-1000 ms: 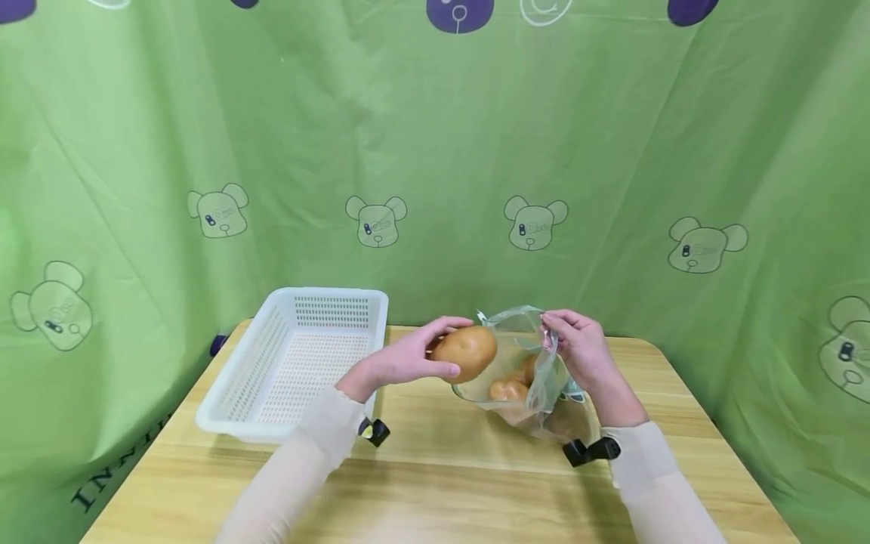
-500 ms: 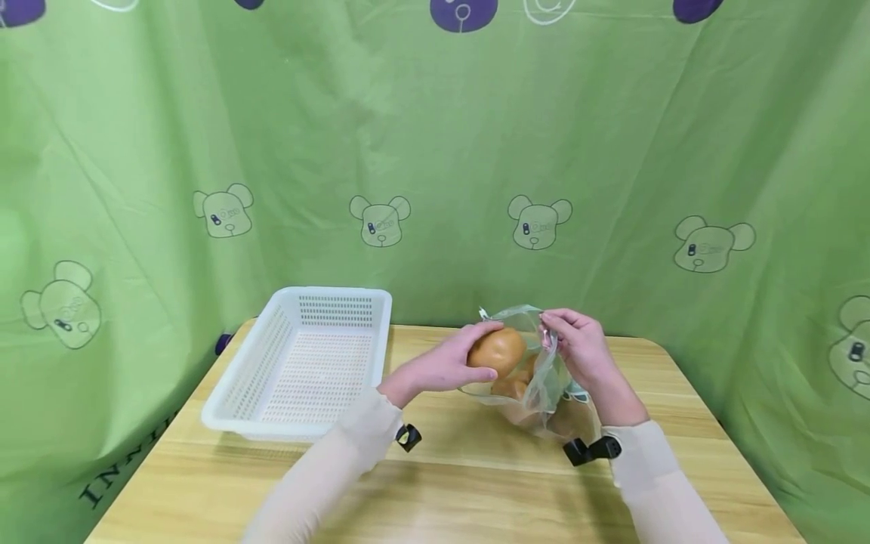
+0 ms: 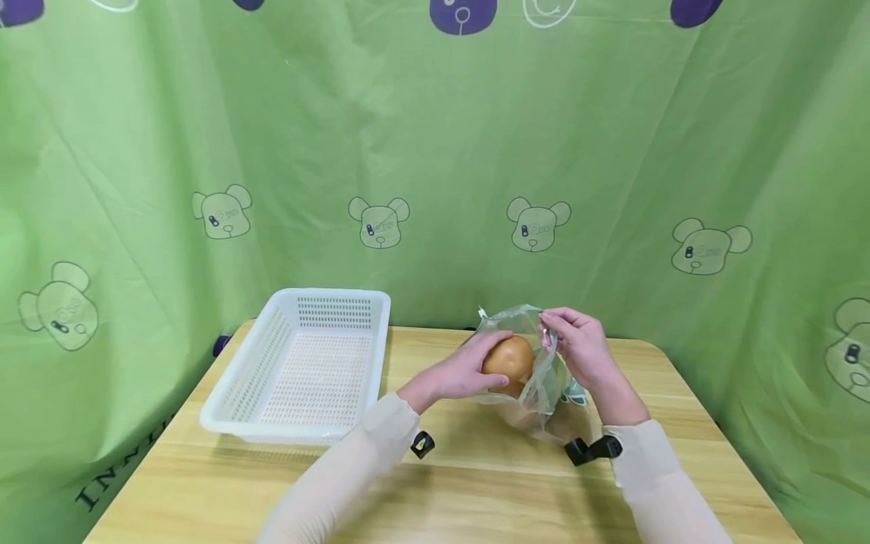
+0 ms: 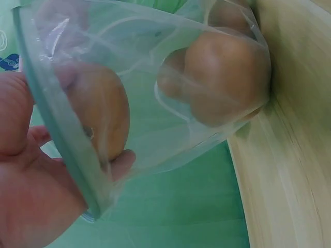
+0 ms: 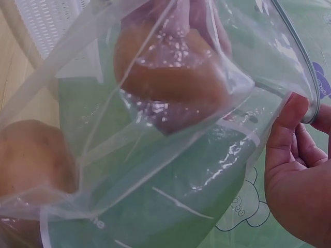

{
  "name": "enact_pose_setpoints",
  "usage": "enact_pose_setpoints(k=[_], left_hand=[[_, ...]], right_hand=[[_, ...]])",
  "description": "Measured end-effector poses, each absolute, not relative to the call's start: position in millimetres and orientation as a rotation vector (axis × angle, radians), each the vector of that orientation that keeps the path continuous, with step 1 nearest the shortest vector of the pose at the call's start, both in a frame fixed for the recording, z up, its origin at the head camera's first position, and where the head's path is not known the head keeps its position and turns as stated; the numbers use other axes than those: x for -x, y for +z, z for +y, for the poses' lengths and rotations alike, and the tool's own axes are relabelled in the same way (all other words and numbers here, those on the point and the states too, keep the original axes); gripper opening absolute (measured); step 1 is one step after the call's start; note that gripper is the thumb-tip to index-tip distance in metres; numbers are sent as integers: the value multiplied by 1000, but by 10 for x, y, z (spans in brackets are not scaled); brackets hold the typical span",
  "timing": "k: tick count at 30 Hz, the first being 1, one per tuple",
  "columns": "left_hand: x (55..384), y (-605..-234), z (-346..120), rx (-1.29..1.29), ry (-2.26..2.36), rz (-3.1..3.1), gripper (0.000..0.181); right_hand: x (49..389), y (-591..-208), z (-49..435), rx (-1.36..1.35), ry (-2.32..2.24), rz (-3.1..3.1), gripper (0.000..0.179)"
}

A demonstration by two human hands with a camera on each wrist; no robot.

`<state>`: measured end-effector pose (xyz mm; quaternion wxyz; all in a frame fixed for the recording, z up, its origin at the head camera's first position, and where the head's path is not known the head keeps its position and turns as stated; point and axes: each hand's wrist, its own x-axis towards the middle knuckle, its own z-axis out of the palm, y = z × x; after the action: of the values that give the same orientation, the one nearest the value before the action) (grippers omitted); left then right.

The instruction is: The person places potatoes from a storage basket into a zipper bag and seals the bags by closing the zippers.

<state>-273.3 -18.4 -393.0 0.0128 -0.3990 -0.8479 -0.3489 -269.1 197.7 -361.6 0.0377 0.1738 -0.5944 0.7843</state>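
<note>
A translucent bag [image 3: 523,417] with a green rim stands on the table, its mouth spread. My left hand [image 3: 457,372] grips a brown potato [image 3: 513,357], fingers and thumb round it, inside the bag's mouth. Through the film in the left wrist view, this potato [image 4: 106,111] hangs apart from several other potatoes [image 4: 222,77] lying at the bag's bottom. On the right, my right hand [image 3: 583,347] pinches the bag's rim between thumb and fingers. The right wrist view shows that thumb [image 5: 292,111] against the edge. In the head view, the held potato hides most of the others.
A white perforated plastic basket [image 3: 326,370] stands left of the bag, with nothing visible in it. Both rest on a light wooden table [image 3: 489,491]. Behind it hangs a green curtain [image 3: 448,257] with bear-head prints. Each wrist carries a small black camera [image 3: 593,451].
My left hand has carried the potato rightward and down, from the bag's left edge into its mouth. The right hand has kept its pinch on the rim, nearly still.
</note>
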Motion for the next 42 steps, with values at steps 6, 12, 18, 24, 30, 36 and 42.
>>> enact_pose_setpoints(k=[6, 12, 18, 24, 30, 36, 42], left_hand=[[2760, -3952, -161, 1178, -1075, -2669, 71], [2782, -3941, -145, 1182, -1100, -2660, 68], [2808, -3932, -152, 1200, -1202, -2654, 62], [2773, -3905, -197, 1166, -1389, -2659, 52], [2656, -3845, -321, 1108, -1487, -2632, 38], [2523, -3819, -460, 1033, -1366, -2655, 22], [2340, -3787, -492, 1029, -1379, -2714, 23]], right_hand=[[2698, -3601, 1972, -549, 2396, -1815, 16], [2704, -3601, 1977, -546, 2396, -1809, 17], [2714, -3612, 1976, -525, 2401, -1813, 16], [2722, -3609, 1970, -508, 2400, -1808, 15], [2719, -3602, 1970, -504, 2410, -1801, 14], [2724, -3598, 1964, -519, 2416, -1811, 15], [2722, -3576, 1946, -523, 2385, -1855, 13]])
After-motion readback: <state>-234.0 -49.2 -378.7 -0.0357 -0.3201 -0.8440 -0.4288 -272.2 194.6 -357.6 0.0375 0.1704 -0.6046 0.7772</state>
